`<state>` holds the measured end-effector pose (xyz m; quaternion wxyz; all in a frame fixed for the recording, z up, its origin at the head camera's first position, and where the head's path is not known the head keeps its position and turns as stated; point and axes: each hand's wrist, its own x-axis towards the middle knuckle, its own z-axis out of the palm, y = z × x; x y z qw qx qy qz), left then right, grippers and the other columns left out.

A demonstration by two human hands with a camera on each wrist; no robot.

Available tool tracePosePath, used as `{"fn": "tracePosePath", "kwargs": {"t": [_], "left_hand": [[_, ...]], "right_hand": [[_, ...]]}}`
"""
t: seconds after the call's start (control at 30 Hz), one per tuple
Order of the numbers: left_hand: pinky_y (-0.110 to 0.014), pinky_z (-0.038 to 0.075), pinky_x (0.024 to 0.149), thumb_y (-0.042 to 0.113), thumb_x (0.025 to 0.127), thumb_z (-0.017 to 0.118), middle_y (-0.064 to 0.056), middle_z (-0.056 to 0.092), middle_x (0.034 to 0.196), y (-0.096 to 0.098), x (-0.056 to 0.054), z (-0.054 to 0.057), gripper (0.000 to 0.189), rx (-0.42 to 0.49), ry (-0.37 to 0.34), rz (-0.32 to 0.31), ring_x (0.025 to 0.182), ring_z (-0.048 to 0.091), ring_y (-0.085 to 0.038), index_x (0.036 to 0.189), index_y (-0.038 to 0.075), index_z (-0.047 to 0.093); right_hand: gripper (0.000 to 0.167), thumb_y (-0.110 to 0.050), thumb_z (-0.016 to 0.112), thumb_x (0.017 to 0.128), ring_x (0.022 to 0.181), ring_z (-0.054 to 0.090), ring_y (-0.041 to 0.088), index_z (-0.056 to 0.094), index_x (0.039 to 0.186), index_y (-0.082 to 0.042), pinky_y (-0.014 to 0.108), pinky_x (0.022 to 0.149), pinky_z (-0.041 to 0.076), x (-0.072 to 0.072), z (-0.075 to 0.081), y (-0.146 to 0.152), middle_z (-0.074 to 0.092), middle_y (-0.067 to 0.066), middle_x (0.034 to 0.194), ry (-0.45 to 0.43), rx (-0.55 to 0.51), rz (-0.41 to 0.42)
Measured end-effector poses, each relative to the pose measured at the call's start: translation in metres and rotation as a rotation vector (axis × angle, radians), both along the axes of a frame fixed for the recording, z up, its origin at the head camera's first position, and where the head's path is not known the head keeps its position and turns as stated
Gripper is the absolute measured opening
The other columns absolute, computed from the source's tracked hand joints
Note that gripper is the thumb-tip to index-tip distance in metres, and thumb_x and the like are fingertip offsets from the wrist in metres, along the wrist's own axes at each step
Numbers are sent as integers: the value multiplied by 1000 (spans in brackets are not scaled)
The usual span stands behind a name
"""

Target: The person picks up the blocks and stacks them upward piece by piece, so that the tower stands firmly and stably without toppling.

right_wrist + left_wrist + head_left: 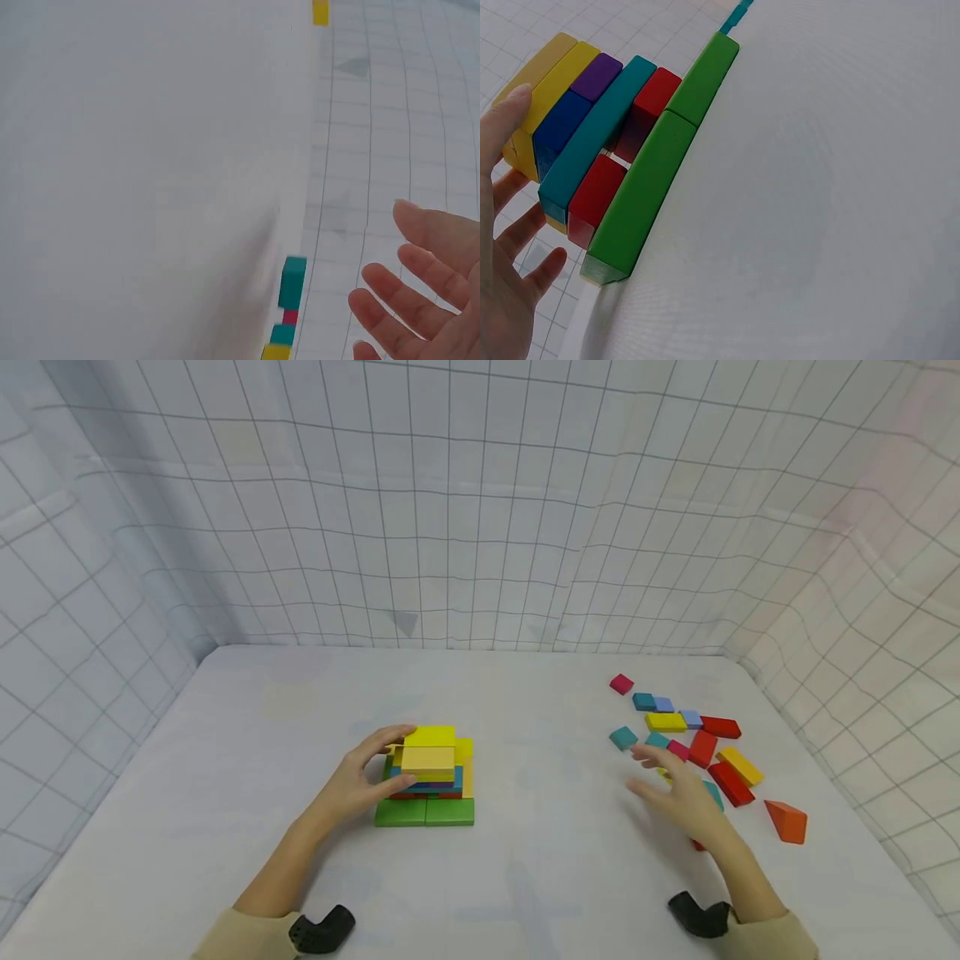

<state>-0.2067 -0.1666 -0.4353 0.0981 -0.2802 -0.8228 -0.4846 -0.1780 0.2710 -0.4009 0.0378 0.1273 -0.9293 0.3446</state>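
A layered stack of coloured building blocks stands left of centre in the head view, with yellow blocks (431, 737) on top and green blocks (401, 812) at its base. Teal (592, 142), red, blue and purple blocks lie between them. My left hand (367, 772) holds the stack's top, thumb on the front face of the upper yellow blocks and fingers behind; the other fingers are spread in the left wrist view. Over the loose blocks at the right, my right hand (682, 789) hovers with relaxed, parted fingers and nothing in its grasp.
Loose blocks are scattered at the right: a yellow block (666, 722), a teal block (623, 738), a red block (731, 783) and an orange wedge (787, 822) among several others. They lie on a white table (540, 860), with a grid-patterned curtain (480, 527) behind it.
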Motion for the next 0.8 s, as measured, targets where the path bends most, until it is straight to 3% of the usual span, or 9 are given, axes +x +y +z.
{"fn": "tracePosePath", "kwargs": {"t": [0.2, 0.27, 0.43, 0.5, 0.6, 0.8], "left_hand": [[-47, 42, 89, 5, 78, 71, -6, 47, 132, 2, 3, 5, 62, 10, -3, -8, 110, 47, -17, 133, 11, 45], [-49, 42, 88, 2, 77, 70, -11, 48, 131, 5, 8, 14, 61, 4, 6, -10, 109, 48, -20, 132, 6, 45], [-47, 43, 89, 5, 77, 71, -9, 47, 133, 3, 6, 11, 62, -2, -3, -13, 110, 48, -19, 133, 8, 45], [-44, 43, 89, 6, 77, 71, -6, 46, 134, 0, 2, 3, 64, -3, 1, -16, 111, 47, -17, 134, 11, 44], [-47, 43, 87, 0, 75, 71, -11, 46, 133, 2, 3, 5, 64, -9, 23, -20, 109, 48, -20, 133, 5, 44], [-50, 43, 85, -4, 75, 70, -20, 47, 128, 7, 14, 26, 59, -11, 31, -24, 106, 49, -24, 128, -5, 45]], "right_hand": [[45, -14, 71, 79, 97, 54, 30, 54, 119, -4, 49, 79, 49, 28, -5, 37, 59, 15, 106, 66, 143, -146], [45, -15, 73, 77, 95, 54, 30, 55, 117, -2, 49, 78, 50, 35, -7, 43, 60, 15, 104, 53, 187, -189], [50, -24, 76, 74, 92, 52, 29, 58, 115, 0, 43, 72, 52, 47, -10, 51, 59, 17, 104, -29, 240, -255], [52, -27, 77, 73, 89, 53, 28, 59, 114, 0, 39, 67, 54, 50, -11, 53, 58, 16, 102, -68, 250, -265], [54, -28, 78, 71, 82, 54, 23, 59, 113, 0, 30, 61, 54, 50, -14, 56, 58, 13, 96, -121, 264, -269], [44, -12, 76, 72, 86, 55, 24, 60, 113, -3, 39, 70, 54, 48, -18, 55, 61, 13, 100, -113, 231, -189]]}}
